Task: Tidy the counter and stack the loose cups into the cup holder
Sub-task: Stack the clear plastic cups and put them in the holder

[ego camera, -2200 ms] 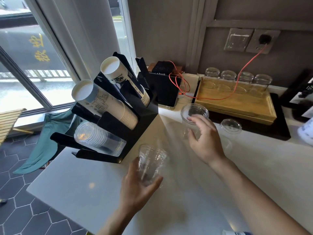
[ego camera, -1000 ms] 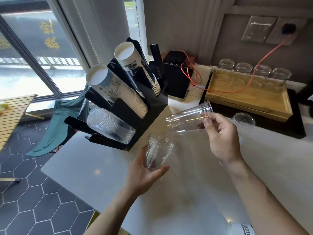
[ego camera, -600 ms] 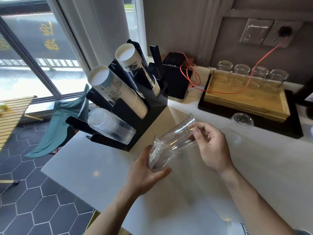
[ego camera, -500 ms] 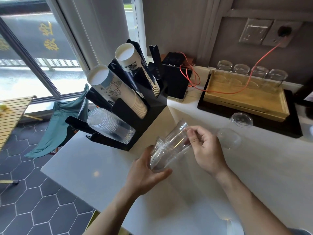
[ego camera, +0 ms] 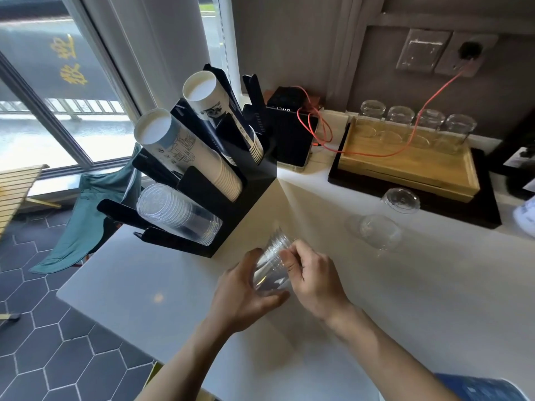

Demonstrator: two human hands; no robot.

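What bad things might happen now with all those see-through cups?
1. Both hands, left hand and right hand, squeeze the nested clear cups; thin plastic might crack or jam together.
2. Two loose cups and sit near the right arm, so a sleeve or elbow could knock them over.
3. The cup holder stands close to the counter's corner, so a hard push when loading might shift it.
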